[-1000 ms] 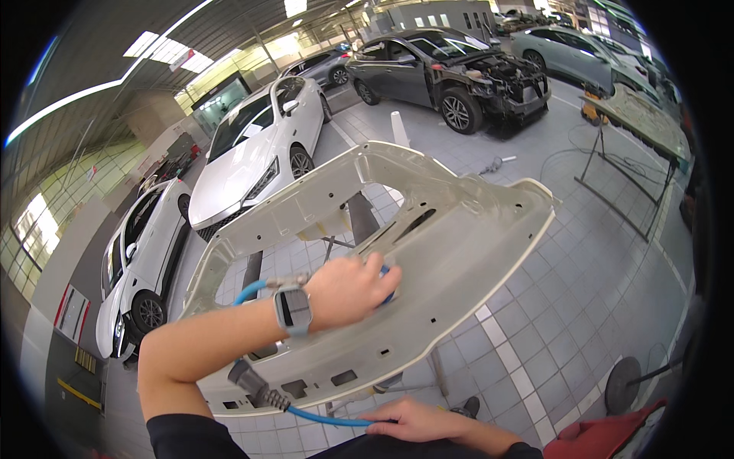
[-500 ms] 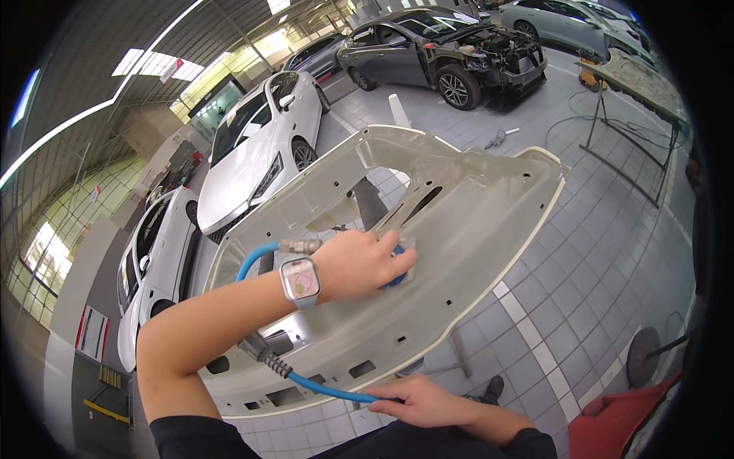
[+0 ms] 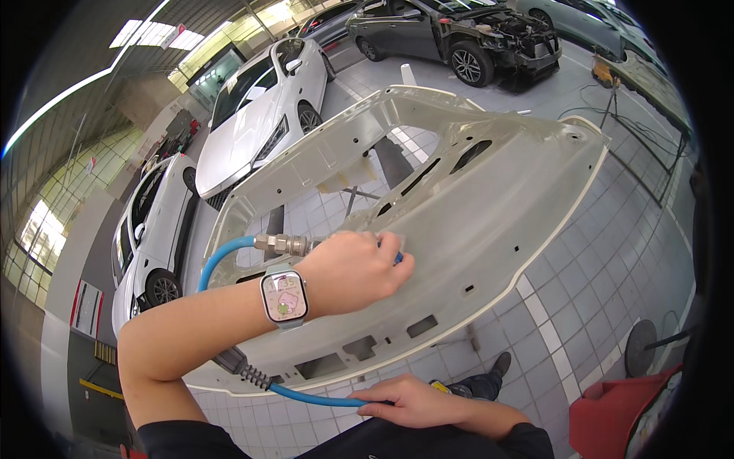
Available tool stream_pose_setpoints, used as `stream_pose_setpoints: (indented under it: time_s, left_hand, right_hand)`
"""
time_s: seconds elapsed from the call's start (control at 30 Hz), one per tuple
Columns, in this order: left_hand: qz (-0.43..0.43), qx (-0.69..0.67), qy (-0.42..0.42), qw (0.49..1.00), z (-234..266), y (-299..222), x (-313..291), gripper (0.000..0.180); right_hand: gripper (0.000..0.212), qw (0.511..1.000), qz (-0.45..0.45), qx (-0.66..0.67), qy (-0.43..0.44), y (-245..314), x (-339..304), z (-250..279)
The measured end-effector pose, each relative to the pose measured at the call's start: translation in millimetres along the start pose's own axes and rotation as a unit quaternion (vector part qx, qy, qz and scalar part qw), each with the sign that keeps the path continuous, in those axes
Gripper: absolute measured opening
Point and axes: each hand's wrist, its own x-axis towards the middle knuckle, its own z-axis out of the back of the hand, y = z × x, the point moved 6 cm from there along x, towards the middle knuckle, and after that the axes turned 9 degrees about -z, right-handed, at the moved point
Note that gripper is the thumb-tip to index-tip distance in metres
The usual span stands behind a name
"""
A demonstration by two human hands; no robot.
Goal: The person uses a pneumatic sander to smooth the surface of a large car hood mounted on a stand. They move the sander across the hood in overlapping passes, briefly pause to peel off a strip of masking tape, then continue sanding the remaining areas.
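A large pale grey-beige car body panel (image 3: 474, 214), with a big window-like opening and several slots, lies in front of me. Over its surface, my left hand (image 3: 355, 269) is closed, a watch (image 3: 284, 297) on its wrist. A bit of the blue air tool (image 3: 398, 258) shows between its fingers; the hand hides most of it. From the tool, a metal coupling (image 3: 284, 245) leads to a blue air hose (image 3: 229, 249). Lower down, my right hand (image 3: 413, 402) is closed around a blue hose length (image 3: 313, 399) that leads to a dark ribbed sleeve (image 3: 256, 376).
Beyond the panel stand a white car (image 3: 260, 107) and a dark grey car (image 3: 466, 42) with its front end stripped. Another white car (image 3: 157, 222) is at the left. A red object (image 3: 612, 413) and a round dark base (image 3: 642, 352) are at the right. A shoe (image 3: 501, 363) shows on the tiled floor.
The left hand with the air tool has shifted along the panel, away from the slots and toward me. The view has moved too, so more of the panel's slots show. The right hand still grips the hose.
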Motion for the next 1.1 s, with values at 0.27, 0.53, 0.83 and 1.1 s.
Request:
stream_pose_setpoints:
  time_s: [0.27, 0.53, 0.83, 1.1]
  left_hand:
    - [0.059, -0.053, 0.058, 0.995, -1, -9, -33, 0.042]
    - [0.163, -0.097, 0.05, 0.981, -9, -6, -25, 0.067]
    - [0.229, -0.121, 0.029, 0.965, -6, -20, -58, 0.065]
    - [0.302, -0.11, 0.095, 0.942, -13, -33, -83, 0.064]
  right_hand:
    - [0.036, 1.0, 0.003, -0.002, 0.03, 1, 9, -23]
    - [0.037, 0.993, -0.006, -0.072, 0.091, 3, 3, -7]
    - [0.036, 0.972, -0.041, -0.09, 0.212, 1, 6, 8]
    - [0.037, 0.964, -0.051, -0.063, 0.254, -3, 7, 21]
